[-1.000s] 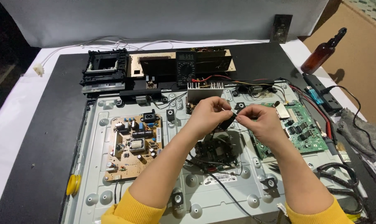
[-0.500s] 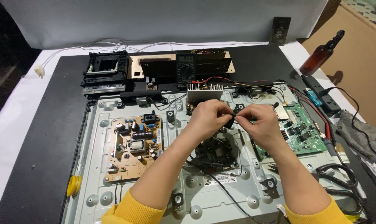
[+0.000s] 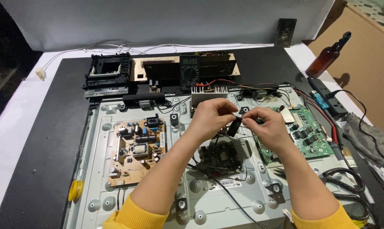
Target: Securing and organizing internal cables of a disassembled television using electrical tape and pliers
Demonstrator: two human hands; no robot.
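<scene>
Black matting covers a white-draped table [image 3: 14, 127], with a grey metal chassis [image 3: 115, 199] lying on it. From the head camera, the left hand [image 3: 211, 118] and right hand [image 3: 266, 127] meet above the chassis, fingertips pinched together on a small black part [image 3: 234, 126] held between them. A white label strip [image 3: 226, 183] lies below a dark board [image 3: 219, 154]. At the far right, a brown spray bottle [image 3: 327, 57] stands; I cannot tell its contents.

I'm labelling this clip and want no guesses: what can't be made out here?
Head view only:
- Small black part: its ends are covered by the left hand and right hand.
- Dark board: partly hidden by wires.
- Multimeter display: too small to read.
</scene>
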